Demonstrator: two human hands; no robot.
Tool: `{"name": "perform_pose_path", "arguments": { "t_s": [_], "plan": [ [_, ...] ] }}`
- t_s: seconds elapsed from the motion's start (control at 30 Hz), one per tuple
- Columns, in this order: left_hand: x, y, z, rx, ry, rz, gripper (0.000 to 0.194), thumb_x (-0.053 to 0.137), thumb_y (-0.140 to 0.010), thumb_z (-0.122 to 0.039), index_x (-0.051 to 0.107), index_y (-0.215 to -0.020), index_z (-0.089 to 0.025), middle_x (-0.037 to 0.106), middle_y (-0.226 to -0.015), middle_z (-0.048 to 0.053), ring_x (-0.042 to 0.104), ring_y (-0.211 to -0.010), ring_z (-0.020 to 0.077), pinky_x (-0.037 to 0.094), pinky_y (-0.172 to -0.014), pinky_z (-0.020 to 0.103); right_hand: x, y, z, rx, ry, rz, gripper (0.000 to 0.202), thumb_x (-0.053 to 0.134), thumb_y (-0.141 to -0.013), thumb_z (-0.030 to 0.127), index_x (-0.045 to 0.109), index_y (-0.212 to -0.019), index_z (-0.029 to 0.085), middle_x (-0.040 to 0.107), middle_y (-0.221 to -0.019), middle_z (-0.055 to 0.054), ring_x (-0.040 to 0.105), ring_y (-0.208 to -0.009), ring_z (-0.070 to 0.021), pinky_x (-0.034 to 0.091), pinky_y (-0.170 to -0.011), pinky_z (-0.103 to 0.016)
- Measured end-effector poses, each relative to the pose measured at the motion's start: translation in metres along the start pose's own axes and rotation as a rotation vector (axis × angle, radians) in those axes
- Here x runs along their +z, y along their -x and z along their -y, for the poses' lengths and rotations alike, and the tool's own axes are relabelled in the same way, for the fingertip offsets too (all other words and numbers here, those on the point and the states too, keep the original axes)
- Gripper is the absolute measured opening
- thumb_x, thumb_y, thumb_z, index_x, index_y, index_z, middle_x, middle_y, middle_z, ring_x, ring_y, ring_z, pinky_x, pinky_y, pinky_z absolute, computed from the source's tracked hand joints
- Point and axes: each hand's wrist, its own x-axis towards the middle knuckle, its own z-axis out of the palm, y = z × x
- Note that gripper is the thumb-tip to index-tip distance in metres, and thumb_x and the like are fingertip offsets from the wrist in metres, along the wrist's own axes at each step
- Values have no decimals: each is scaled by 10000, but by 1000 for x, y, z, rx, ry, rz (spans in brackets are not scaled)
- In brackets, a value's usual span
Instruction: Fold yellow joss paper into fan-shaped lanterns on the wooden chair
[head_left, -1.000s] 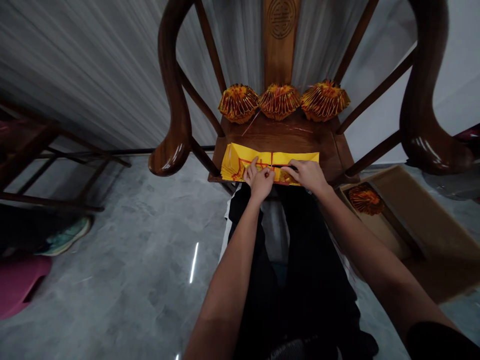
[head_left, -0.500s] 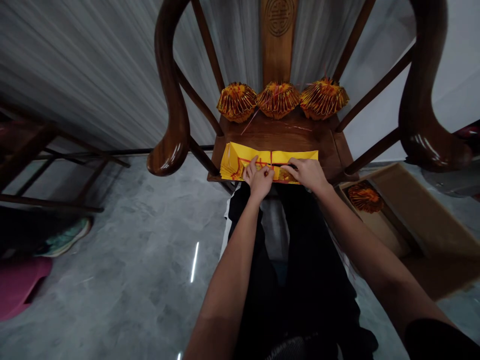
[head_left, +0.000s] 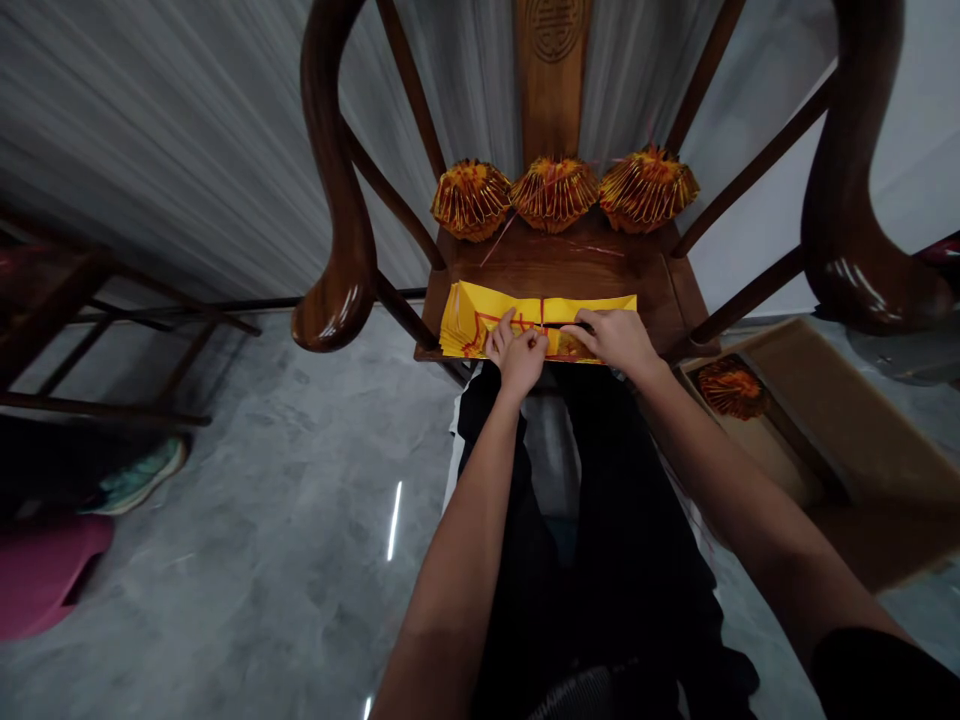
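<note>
A stack of folded yellow paper (head_left: 487,302) with red and gold print lies across the front of the wooden chair seat (head_left: 540,262). A thin red band crosses the stack near its middle. My left hand (head_left: 517,357) rests on the paper left of that band, thumb and index finger pinched together; what lies between them is too small to make out. My right hand (head_left: 613,338) is closed on the paper's right part, its thumb and fingers at a dark gap between the layers. Behind the stack stand three pleated gold-and-red paper ornaments, the middle one (head_left: 555,195) between two others.
Curved chair arms rise at left (head_left: 337,250) and right (head_left: 855,230). An open cardboard box (head_left: 877,420) on the floor at right holds another pleated paper ornament (head_left: 731,388). At left are a pink plastic stool (head_left: 52,575), another person's shoe (head_left: 142,475) and dark wooden furniture (head_left: 105,410).
My right thumb and fingers have shifted slightly to the left along the gap in the paper. The left hand stays nearly in place, and the view moves only a little.
</note>
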Motion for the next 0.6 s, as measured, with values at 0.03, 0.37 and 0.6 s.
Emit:
{"name": "perform_pose_path", "arguments": {
  "t_s": [0.03,0.37,0.6],
  "plan": [
    [0,0,0,0,-2,-1,193,645,-1011,-295,788,-882,-291,448,-1770,-18,363,-1659,230,209,-1405,498,-1,0,-1,3,8,-2,663,322,-1170,626,799,-1156,167,860,-1011,-166,771,-861,-291,237,-677,-351],
    [-2,0,-1,-5,8,9,195,654,-1006,-303,792,-869,-286,448,-1772,-16,381,-1650,246,225,-1398,501,-2,-11,8,-12,13,33,696,298,-1162,642,810,-1177,171,855,-999,-180,764,-862,-302,242,-670,-351],
    [-4,1,-3,-4,0,0,193,651,-991,-283,781,-849,-292,464,-1761,-46,388,-1646,248,224,-1405,501,-9,-3,-2,24,13,24,694,333,-1152,661,818,-1178,165,852,-989,-187,753,-865,-307,294,-697,-346]
  ]
}}
